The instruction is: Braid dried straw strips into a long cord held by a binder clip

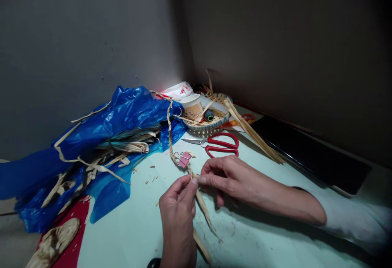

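Observation:
My left hand (178, 207) and my right hand (225, 175) meet over the pale green table (128, 235), both pinching tan dried-leaf strips (202, 206) at the loose end of a braided cord (169, 131). A pink binder clip (184, 159) grips the braid just beyond my fingers. From there the braid runs up toward the blue plastic bag (122, 115). Loose strip ends trail from under my left hand toward the near edge.
Red-handled scissors (219, 145) lie just beyond my right hand. A woven basket (211, 119) with a paper cup (192, 105) and a thread spool (209, 115) sits in the corner. Long straw strips (254, 134) lean out of it. A black slab (309, 153) lies at right, dried husks (55, 243) at lower left.

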The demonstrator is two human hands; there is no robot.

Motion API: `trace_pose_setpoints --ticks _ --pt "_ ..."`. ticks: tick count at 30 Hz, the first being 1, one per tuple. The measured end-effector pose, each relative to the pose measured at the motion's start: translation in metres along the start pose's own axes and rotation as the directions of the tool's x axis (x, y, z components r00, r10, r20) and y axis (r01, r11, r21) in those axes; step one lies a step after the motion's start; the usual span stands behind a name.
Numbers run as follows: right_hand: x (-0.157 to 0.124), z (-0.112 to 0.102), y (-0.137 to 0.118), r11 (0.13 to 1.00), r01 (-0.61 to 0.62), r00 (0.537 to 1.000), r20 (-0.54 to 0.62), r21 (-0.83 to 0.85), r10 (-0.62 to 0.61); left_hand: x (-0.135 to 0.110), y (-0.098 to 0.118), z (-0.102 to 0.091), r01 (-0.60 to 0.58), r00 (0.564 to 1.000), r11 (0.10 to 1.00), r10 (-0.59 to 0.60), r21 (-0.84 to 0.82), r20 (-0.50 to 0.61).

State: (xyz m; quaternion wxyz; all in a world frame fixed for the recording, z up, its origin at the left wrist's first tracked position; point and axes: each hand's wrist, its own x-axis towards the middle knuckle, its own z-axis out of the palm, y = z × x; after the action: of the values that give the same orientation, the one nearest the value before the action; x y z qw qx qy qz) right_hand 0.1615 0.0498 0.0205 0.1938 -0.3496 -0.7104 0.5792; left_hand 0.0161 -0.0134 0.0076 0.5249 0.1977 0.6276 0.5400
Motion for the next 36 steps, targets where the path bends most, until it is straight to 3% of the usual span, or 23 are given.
trace_pose_setpoints --ticks 3,10,16,26,32,36 --pt "0.002 0.001 0.006 0.997 0.008 1.000 -0.028 0.070 -0.006 0.000 0.000 -0.001 -0.004 1.000 1.000 0.004 0.014 0.002" --pt "0.000 -0.003 -0.010 0.952 0.004 0.987 -0.151 -0.306 -0.053 -0.001 0.006 0.002 0.046 0.999 0.999 -0.046 -0.005 -0.002" --pt "-0.002 -0.003 -0.021 0.904 -0.008 0.986 -0.152 -0.427 -0.063 -0.003 0.010 0.001 0.098 0.995 0.995 -0.098 -0.006 0.029" --pt "-0.005 0.013 -0.009 0.804 0.035 0.965 -0.191 -0.594 -0.183 0.000 0.007 0.008 0.013 0.999 0.995 -0.018 0.100 0.048" --pt "-0.009 0.017 -0.024 0.740 0.016 0.986 -0.111 -0.673 -0.123 0.003 -0.004 0.007 -0.119 0.992 0.970 0.109 0.214 0.058" --pt "-0.009 0.024 -0.024 0.636 0.015 0.984 -0.102 -0.772 -0.147 0.006 -0.009 0.005 -0.182 0.983 0.960 0.170 0.212 0.071"
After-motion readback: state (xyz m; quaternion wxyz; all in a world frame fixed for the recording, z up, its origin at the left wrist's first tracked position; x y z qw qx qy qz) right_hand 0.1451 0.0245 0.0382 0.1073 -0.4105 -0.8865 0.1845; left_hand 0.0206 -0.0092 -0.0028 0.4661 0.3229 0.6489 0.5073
